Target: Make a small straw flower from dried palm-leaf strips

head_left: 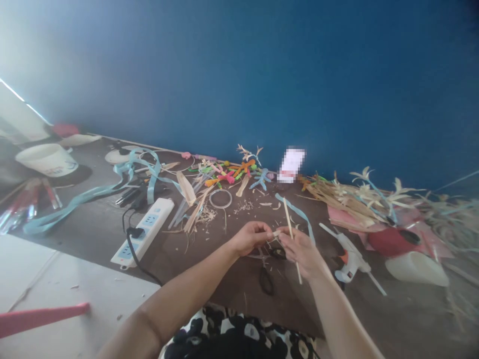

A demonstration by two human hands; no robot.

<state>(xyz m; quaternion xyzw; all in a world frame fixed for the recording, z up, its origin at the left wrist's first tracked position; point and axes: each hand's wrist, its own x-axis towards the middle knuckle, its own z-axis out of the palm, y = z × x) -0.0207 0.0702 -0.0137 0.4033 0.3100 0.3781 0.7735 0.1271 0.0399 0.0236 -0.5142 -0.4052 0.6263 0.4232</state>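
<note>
Pale scrap (pixel 276 233) is apparently being shaped above the counter (pixel 295 311), clamped in the grip of left hand (pixel 251 239) and right hand (pixel 302 253), thin stick (pixel 287 214) held in the latter, steadiness likely needed next.

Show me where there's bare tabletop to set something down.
Left: tabletop between the blue ribbon and the power strip. Right: the patch bordered by the right forearm and the glue gun. Crowded: along the wall, with colourful shapes and tan strips, and around the left hand and right hand, where scissors lie amid scraps.
</note>
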